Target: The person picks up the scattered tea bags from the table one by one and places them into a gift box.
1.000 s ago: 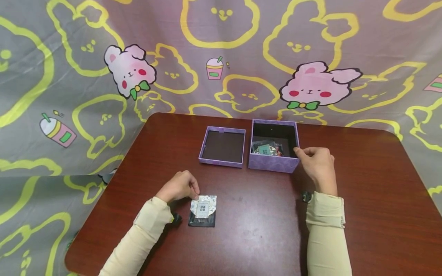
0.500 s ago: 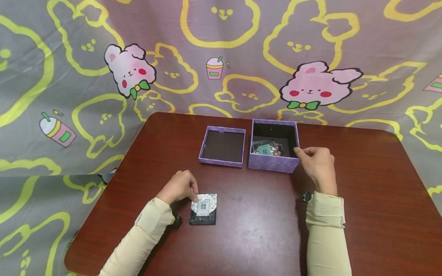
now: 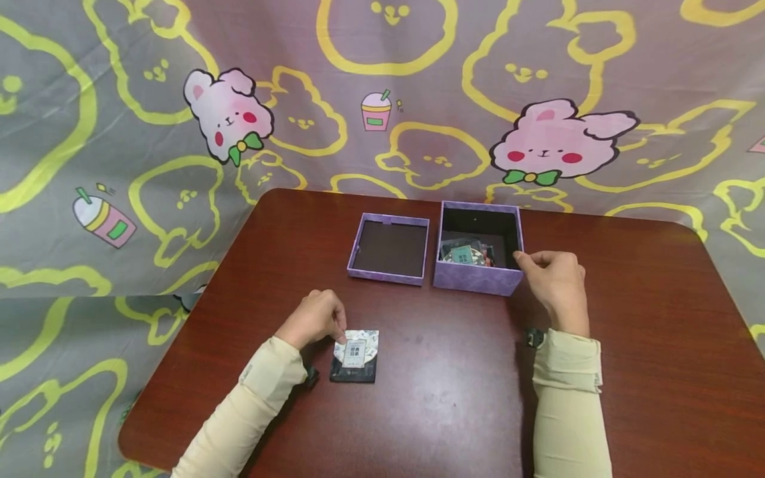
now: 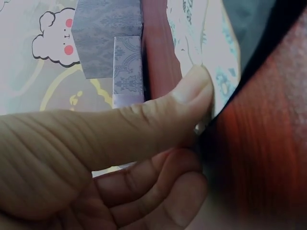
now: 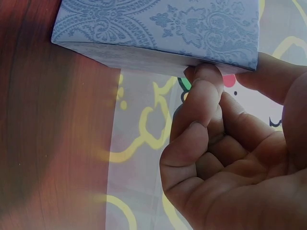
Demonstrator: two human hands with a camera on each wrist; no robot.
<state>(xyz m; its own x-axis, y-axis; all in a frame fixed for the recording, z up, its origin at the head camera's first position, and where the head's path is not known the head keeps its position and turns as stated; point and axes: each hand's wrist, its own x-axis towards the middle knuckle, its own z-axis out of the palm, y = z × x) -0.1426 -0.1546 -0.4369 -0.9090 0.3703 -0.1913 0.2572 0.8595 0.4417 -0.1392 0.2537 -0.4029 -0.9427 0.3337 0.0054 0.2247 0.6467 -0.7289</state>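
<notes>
My left hand (image 3: 315, 318) pinches the upper left corner of a flat sachet (image 3: 357, 358), dark at the bottom, with a white floral top and a printed label. In the left wrist view the thumb (image 4: 192, 88) presses on the pale floral side of the sachet (image 4: 225, 79); the fingertip behind is hidden. My right hand (image 3: 558, 282) grips the right wall of an open purple box (image 3: 478, 279) between thumb and fingers. Inside the box, more sachets (image 3: 463, 255) lie toward the left. The right wrist view shows the patterned box wall (image 5: 158, 28) with fingers (image 5: 204, 88) against its edge.
Left of the box, the purple lid (image 3: 388, 249) lies with its dark inside up. Both stand toward the back of a reddish-brown wooden table (image 3: 442, 398). A cartoon-printed cloth (image 3: 430, 86) hangs behind and to the left.
The sachet has shifted slightly away from me with my left hand still on its corner. My right hand stays at the box wall. The head view has tilted slightly.
</notes>
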